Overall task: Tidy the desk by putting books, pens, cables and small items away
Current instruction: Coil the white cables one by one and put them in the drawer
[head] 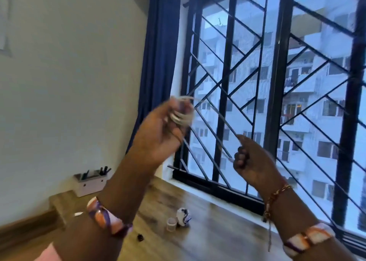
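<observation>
Because the white cable (183,115) is thin, limp and light, it will likely spring loose unless each loop is pinned, so the best hold is across the whole bundle with the fingers, with the free end kept lightly taut. In the head view, the left hand (160,130) is raised in front of the window (277,82), palm toward the camera, fingers curled around several coils of the cable. The right hand (251,157) sits lower and to the right, clenched, pinching the loose strand that runs up to the coil. Both forearms are lifted well above the wooden surface (208,221), where a small jar (171,224), a patterned object (184,217) and a white pen holder (91,182) stand.
</observation>
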Action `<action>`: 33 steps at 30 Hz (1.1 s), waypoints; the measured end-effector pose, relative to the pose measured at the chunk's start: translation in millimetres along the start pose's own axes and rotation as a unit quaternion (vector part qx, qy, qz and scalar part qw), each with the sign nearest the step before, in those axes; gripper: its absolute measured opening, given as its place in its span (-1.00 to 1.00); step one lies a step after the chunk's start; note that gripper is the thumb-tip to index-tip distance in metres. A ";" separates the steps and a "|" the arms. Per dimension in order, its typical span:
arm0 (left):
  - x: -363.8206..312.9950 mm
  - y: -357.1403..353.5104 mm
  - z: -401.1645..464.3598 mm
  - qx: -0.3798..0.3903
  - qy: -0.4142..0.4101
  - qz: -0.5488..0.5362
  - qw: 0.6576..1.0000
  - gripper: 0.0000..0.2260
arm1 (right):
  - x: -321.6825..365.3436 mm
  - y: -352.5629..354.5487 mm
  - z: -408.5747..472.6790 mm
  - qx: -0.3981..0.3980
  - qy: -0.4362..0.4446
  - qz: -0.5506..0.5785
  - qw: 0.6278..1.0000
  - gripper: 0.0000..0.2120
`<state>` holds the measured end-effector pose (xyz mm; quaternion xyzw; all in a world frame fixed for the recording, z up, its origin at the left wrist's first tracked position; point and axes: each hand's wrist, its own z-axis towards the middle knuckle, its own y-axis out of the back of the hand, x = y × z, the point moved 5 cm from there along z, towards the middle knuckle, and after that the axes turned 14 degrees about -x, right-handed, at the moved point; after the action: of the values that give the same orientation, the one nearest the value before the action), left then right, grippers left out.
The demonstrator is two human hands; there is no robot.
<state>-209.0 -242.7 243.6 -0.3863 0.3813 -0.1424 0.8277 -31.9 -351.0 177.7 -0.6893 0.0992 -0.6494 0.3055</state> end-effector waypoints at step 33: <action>37.6 80.6 104.5 0.082 -0.042 0.776 0.624 -0.35 | 5.9 -91.5 18.8 0.174 0.597 -0.631 0.465 -0.83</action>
<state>-111.1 -153.8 206.6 0.1166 0.4911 0.5383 0.6749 -36.9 -276.0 233.6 0.0576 -0.3193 -0.9230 -0.2069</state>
